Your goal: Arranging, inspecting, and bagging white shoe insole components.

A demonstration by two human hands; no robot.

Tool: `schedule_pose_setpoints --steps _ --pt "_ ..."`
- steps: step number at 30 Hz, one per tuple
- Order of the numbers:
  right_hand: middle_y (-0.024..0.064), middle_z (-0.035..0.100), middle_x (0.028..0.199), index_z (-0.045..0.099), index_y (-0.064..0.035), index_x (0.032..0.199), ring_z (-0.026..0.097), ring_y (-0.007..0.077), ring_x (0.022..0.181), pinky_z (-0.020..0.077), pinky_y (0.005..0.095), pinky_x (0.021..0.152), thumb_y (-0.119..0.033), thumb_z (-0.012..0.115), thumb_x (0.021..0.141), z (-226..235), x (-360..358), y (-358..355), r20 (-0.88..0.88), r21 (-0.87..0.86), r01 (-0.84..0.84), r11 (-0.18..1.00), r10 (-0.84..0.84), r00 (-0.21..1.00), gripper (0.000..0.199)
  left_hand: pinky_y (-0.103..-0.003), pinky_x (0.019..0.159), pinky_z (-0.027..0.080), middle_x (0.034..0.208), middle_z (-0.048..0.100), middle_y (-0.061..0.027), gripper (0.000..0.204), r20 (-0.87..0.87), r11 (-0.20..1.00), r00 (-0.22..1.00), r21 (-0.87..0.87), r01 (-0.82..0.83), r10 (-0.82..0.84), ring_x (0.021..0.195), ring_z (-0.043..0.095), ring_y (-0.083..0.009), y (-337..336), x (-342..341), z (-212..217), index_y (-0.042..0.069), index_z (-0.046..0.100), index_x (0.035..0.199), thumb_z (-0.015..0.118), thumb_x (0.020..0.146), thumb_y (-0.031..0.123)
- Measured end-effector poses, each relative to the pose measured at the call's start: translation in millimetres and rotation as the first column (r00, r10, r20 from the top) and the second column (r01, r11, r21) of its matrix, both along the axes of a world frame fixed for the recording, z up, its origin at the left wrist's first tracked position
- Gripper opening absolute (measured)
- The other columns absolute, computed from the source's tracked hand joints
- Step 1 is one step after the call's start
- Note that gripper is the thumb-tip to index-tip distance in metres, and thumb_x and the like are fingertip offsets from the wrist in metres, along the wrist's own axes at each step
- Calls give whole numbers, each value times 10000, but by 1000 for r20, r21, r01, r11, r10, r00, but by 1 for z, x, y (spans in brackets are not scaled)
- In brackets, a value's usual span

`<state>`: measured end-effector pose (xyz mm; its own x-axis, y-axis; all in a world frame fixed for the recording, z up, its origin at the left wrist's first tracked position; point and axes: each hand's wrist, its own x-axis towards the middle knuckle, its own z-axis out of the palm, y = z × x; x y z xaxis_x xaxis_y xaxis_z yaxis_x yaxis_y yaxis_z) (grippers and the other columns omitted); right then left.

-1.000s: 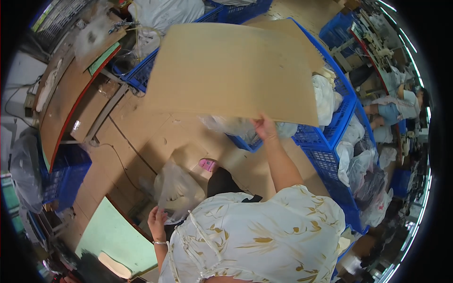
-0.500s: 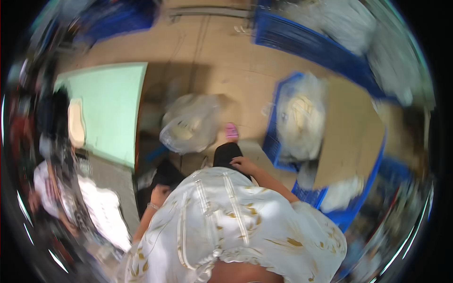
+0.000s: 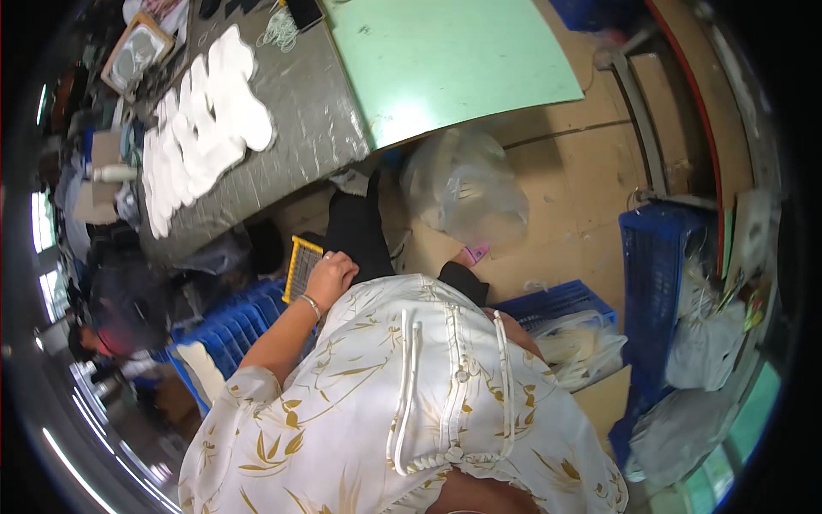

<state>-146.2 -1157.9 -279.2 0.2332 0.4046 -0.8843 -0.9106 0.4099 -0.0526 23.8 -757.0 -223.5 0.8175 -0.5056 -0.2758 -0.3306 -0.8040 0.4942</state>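
Against my black trouser leg [image 3: 360, 236] rests my left hand [image 3: 332, 276], its fingers curled in and nothing visible in them. A bracelet circles that wrist. Just beside the hand stands a yellow plastic basket [image 3: 301, 267], with a blue crate [image 3: 229, 321] below it. My right hand is hidden; only a bit of the right arm [image 3: 519, 336] shows past my blouse. Ahead and to the left, white sole-shaped pieces [image 3: 201, 128] lie overlapping in a row on a grey-covered table [image 3: 321, 94].
A green board [image 3: 454, 60] adjoins the grey table. Below it, a clear plastic bag [image 3: 471, 184] sits on the tiled floor [image 3: 574, 193]. Blue crates [image 3: 561, 304] and a bag of pale pieces [image 3: 582, 347] stand at my right. A metal frame [image 3: 638, 111] rises at the far right.
My view has swung left, bringing the grey table and white pieces ahead of me. My right hand, visible on my leg before, has gone out of sight. My left hand remains near my leg.
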Motion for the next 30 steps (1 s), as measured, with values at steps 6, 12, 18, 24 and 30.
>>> schedule_pose_setpoints --steps 6,12,18,24,30 --pt "81 661 1187 588 -15 1310 610 146 1056 501 302 922 -223 578 999 -25 17 -13 202 -121 -397 910 414 887 374 -295 654 485 788 655 -70 108 -450 859 811 -162 -487 375 702 601 -149 -8 -21 12 23 659 902 605 947 106" --pt "92 670 1151 606 -14 1265 620 163 1039 504 310 912 -212 577 994 -32 53 -21 361 -211 -615 760 645 673 337 -211 635 443 790 615 53 166 -793 800 512 -52 -597 331 713 521 -19 22 -24 37 32 664 961 626 978 193" --pt "102 688 1089 638 -12 1188 642 180 998 511 313 889 -200 569 990 -57 119 12 546 -378 -716 587 766 340 282 -246 626 549 832 674 -43 165 -796 419 106 196 -886 595 667 634 -105 86 42 24 63 628 985 595 976 225" --pt "113 706 1028 670 -10 1112 664 198 958 519 315 867 -188 561 986 -83 172 86 615 -529 -737 421 788 9 243 -295 566 550 799 676 -85 168 -584 376 216 165 -912 782 613 658 -157 229 64 -39 28 642 984 561 957 173" --pt "127 719 926 700 -8 981 689 225 870 530 313 816 -165 554 974 -76 251 160 596 -561 -715 418 803 2 214 -378 1094 427 1409 540 -230 666 -552 801 581 411 -435 598 1304 532 -335 345 37 -187 15 505 1409 689 833 293"
